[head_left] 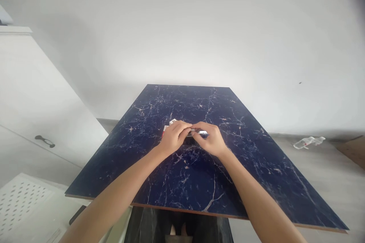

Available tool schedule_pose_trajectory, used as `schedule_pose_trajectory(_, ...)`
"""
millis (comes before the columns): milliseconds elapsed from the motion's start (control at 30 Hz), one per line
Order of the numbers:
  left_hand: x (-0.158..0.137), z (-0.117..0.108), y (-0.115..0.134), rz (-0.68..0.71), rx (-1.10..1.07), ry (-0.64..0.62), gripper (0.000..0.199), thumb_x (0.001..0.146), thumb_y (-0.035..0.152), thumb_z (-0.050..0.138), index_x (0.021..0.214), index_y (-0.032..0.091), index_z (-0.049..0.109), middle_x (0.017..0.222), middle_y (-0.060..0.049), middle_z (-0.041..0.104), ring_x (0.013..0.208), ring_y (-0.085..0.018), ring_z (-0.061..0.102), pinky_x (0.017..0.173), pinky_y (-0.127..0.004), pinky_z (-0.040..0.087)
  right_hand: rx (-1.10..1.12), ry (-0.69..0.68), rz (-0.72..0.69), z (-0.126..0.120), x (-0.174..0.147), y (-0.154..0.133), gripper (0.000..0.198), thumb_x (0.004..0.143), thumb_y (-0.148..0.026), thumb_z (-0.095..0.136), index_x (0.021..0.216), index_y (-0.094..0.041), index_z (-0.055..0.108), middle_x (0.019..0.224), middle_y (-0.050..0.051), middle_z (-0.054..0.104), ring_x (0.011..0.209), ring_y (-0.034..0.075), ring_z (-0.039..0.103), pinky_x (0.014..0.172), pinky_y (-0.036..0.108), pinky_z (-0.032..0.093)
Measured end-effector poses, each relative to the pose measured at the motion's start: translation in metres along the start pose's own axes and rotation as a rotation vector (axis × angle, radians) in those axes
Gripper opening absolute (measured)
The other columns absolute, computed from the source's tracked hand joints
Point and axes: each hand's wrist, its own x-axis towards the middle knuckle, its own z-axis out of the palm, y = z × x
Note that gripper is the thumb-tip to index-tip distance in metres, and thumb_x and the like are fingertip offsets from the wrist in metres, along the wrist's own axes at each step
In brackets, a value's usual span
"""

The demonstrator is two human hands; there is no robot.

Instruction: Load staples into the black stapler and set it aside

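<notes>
Over the middle of the dark blue marbled table, my left hand and my right hand meet with their fingertips together. Both are closed, thumb against fingers, on a thin white piece. Its right end shows inside my right hand; the rest is covered by my fingers, so its kind is unclear. Beside my left hand, partly behind it, lies a small white-and-red item. A white piece with dark marks sticks out just behind that hand.
A white cabinet with a dark handle stands on the left. Below it is a white perforated object. Clear plastic bottles lie on the floor at the right. A pale wall rises behind the table.
</notes>
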Motion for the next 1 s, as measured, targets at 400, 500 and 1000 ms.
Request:
schedule_pose_trajectory(400,-0.007,0.007,-0.006,-0.011,0.01,0.008,0.025,0.108,0.029,0.042,0.128,0.027,0.057,0.106,-0.007,0.066,0.093,-0.018,0.066,0.078,-0.032,0.056,0.026,0.005,-0.085,0.004,0.002,0.001,0.02,0.098,-0.035,0.058,0.106,-0.027,0.075,0.109,0.005,0.074,0.099,0.023,0.07,0.089,0.038,0.058)
schedule_pose_trajectory(500,-0.006,0.005,-0.004,0.028,0.035,0.035,0.025,0.107,0.027,0.044,0.128,0.027,0.057,0.106,-0.007,0.066,0.095,-0.019,0.065,0.081,-0.034,0.056,0.029,0.026,-0.101,0.001,0.003,0.0,0.018,0.096,-0.032,0.06,0.1,-0.028,0.076,0.108,0.004,0.075,0.101,0.023,0.07,0.092,0.039,0.058)
schedule_pose_trajectory(1000,-0.009,0.007,-0.026,-0.222,0.302,-0.561,0.046,0.107,0.04,0.037,0.149,0.023,0.043,0.136,-0.011,0.06,0.126,-0.031,0.052,0.108,-0.053,0.041,-0.253,-0.322,0.31,-0.044,0.005,0.06,0.02,0.091,-0.034,0.06,0.099,-0.028,0.078,0.093,0.001,0.076,0.08,0.019,0.066,0.077,0.032,0.051)
